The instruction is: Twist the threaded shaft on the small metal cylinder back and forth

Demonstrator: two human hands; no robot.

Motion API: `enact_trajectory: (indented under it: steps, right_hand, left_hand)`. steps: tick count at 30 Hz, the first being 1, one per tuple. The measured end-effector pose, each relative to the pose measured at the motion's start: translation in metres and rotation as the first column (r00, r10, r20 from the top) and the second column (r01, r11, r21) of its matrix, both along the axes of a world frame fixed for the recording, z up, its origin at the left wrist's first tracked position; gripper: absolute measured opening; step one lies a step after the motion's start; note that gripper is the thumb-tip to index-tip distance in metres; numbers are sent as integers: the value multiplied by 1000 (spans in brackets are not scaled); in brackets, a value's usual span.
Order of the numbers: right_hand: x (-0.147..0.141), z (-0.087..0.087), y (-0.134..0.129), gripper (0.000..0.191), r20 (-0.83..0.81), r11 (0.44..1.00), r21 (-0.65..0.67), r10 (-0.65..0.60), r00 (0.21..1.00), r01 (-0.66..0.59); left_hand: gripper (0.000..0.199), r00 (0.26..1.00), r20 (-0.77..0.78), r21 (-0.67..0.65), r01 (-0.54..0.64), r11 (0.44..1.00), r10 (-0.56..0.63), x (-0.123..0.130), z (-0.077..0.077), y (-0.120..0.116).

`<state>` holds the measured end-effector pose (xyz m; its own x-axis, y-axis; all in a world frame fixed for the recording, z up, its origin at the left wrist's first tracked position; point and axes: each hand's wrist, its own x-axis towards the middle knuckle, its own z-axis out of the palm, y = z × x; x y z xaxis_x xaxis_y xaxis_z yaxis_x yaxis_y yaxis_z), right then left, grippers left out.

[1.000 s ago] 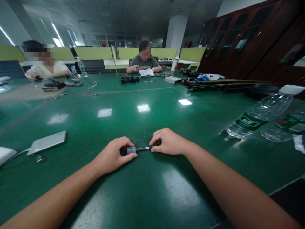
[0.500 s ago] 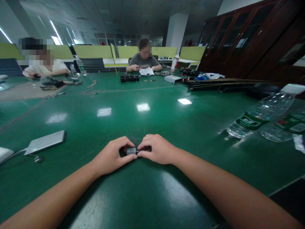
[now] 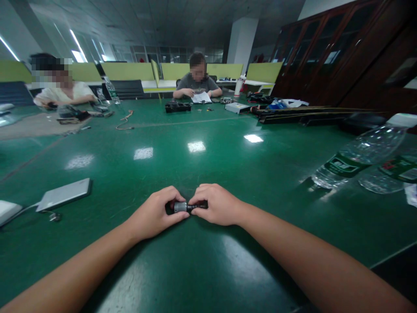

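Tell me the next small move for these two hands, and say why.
Probably a slight twist of the thin rod with the right hand, since the left hand already holds the silver cylinder, and the right thumb and finger pinch the rod close beside the cylinder's end.
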<state>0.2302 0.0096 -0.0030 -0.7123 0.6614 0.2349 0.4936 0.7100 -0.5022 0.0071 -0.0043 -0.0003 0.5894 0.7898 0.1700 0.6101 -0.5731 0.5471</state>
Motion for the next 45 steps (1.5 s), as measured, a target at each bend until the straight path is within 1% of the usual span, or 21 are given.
enact_trajectory:
  steps: [16,24,45]
  right_hand:
    - [4,3,1,17,33,1000,20,22,999,-22]
    - [6,5,0,17,45,1000,6,21,999,-21]
    - [7,6,1,17,58,1000,-11,-17,998,17]
  left_hand:
    - [20,1000,-1,-25,2,1000,-2,0,0,0]
    - [20,1000,6,-22,9,1000,-8,-1,0,0]
    - [20,1000,7,-13,-16,1000,16,0,-1,0]
